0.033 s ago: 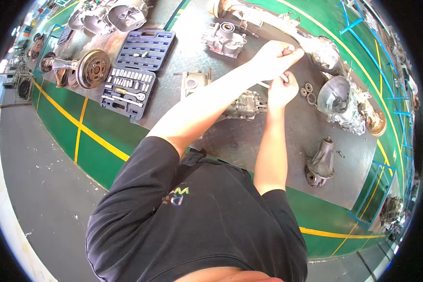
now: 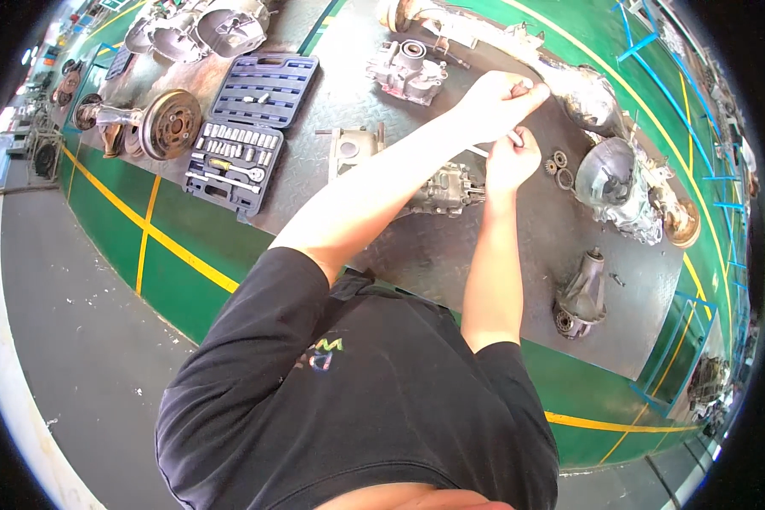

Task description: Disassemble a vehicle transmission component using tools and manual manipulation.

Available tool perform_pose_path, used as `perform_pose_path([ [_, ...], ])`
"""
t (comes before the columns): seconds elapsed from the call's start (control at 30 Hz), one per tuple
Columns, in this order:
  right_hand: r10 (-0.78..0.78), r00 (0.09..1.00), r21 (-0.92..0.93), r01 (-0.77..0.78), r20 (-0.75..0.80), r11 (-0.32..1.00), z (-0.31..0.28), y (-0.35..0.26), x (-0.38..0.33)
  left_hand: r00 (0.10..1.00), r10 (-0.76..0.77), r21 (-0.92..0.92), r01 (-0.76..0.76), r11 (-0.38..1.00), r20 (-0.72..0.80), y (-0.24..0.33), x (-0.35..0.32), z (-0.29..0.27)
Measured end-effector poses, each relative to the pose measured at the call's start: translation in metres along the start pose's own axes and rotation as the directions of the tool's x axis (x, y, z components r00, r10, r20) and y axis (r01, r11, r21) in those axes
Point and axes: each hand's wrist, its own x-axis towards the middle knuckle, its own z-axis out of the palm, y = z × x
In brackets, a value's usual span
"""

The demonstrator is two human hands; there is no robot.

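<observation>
My left hand point(image 2: 500, 106) is closed above the bench, with a small pale end showing at its fingertips; what it grips is mostly hidden. Just below it, my right hand point(image 2: 514, 160) is wrapped round a slim metal rod-like tool point(image 2: 477, 151), whose shaft sticks out to the left. The kind of tool cannot be made out. Under my left forearm lies a metal gearbox point(image 2: 446, 191), partly covered by the arm. A squarish metal housing point(image 2: 353, 146) shows on the arm's other side. Several small gears and rings point(image 2: 559, 166) lie right of my right hand.
An open socket set case point(image 2: 238, 157) sits on the left of the metal-topped bench point(image 2: 416, 259). Behind stands another gearbox casing point(image 2: 406, 72). A bell housing point(image 2: 608, 178) and a conical housing point(image 2: 582, 293) are at right. A brake drum point(image 2: 170, 123) stands far left.
</observation>
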Motion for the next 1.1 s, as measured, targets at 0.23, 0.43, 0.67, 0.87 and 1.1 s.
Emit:
perform_pose_path([
  [0.23, 0.02, 0.999, -0.124, -0.024, -0.035, 0.992, 0.015, -0.016, 0.014, 1.0, 0.008, 0.197, -0.002, 0.98, -0.028, 0.005, -0.009, 0.006],
  [0.43, 0.076, 0.995, -0.057, -0.072, 0.061, 0.996, 0.029, -0.043, 0.014, 0.987, 0.102, 0.198, -0.075, 0.977, -0.126, -0.001, -0.016, -0.009],
  [0.67, 0.084, 0.971, -0.111, -0.06, 0.222, 0.992, 0.016, -0.003, 0.049, 0.929, 0.118, 0.885, 0.289, 0.365, -0.352, -0.023, -0.129, -0.054],
  [0.87, 0.097, 0.962, -0.146, -0.061, 0.254, 0.987, 0.008, 0.014, 0.058, 0.911, -0.064, 0.908, 0.412, 0.08, -0.408, -0.082, -0.212, -0.048],
  [1.1, 0.071, 0.965, -0.175, -0.027, 0.251, 0.984, -0.004, 0.003, 0.043, 0.982, 0.071, 0.959, 0.156, 0.235, -0.177, -0.093, -0.227, -0.067],
])
